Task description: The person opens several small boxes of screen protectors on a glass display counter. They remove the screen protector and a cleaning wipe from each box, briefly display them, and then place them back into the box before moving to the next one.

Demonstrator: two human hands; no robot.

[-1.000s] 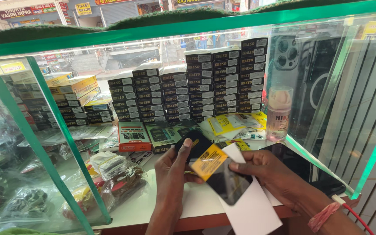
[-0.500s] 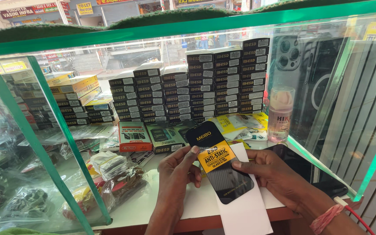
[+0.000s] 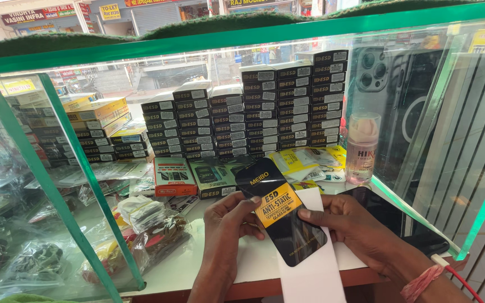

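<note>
A black phone-shaped glass sheet with a yellow sticker (image 3: 280, 210) is held flat between both hands over a white shelf (image 3: 203, 264). My left hand (image 3: 228, 227) pinches its left edge with thumb and fingers. My right hand (image 3: 349, 227) grips its right edge, thumb on the sheet. A white paper sleeve (image 3: 312, 275) lies under the sheet and sticks out toward me. A red thread band is on my right wrist (image 3: 422, 280).
Stacks of small black boxes (image 3: 265, 112) line the back. Orange and green packets (image 3: 175, 177), yellow packets (image 3: 304, 163), a pink-capped bottle (image 3: 361, 147), plastic-wrapped items (image 3: 152, 221) and a dark phone (image 3: 399, 219) lie on the shelf. Green-edged glass panels (image 3: 85, 179) stand left and right.
The black sheet has come further out of the white sleeve and turned upright, its yellow sticker now facing me. Both hands stayed at its edges.
</note>
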